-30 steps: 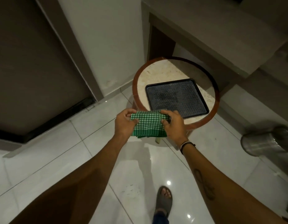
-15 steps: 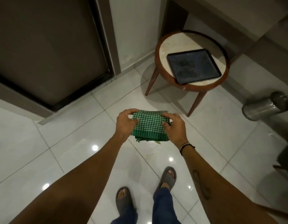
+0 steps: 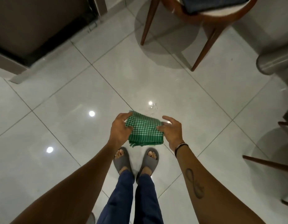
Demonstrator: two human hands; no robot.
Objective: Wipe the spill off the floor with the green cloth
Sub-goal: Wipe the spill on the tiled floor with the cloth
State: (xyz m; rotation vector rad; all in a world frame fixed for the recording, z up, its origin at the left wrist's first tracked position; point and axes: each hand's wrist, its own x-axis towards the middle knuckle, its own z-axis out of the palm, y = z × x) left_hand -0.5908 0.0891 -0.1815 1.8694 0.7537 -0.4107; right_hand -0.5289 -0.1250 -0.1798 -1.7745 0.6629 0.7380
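The folded green checked cloth (image 3: 144, 131) hangs in the air above the white tiled floor, just ahead of my feet. My left hand (image 3: 120, 128) grips its left edge. My right hand (image 3: 171, 128) touches the right edge with the thumb, and its fingers are spread apart. A small clear spill (image 3: 151, 109) of droplets glints on the tile right beyond the cloth, beside a light reflection.
A round wooden stool (image 3: 203, 18) with a dark tray on it stands ahead. A steel bin (image 3: 275, 62) lies at the right, chair legs (image 3: 267, 162) further right, a dark door (image 3: 35, 26) at the upper left. My sandalled feet (image 3: 135, 159) stand below the cloth.
My view has tilted down from the stool to the floor and my feet. The cloth stayed between both hands, and my right hand's fingers have loosened and spread.
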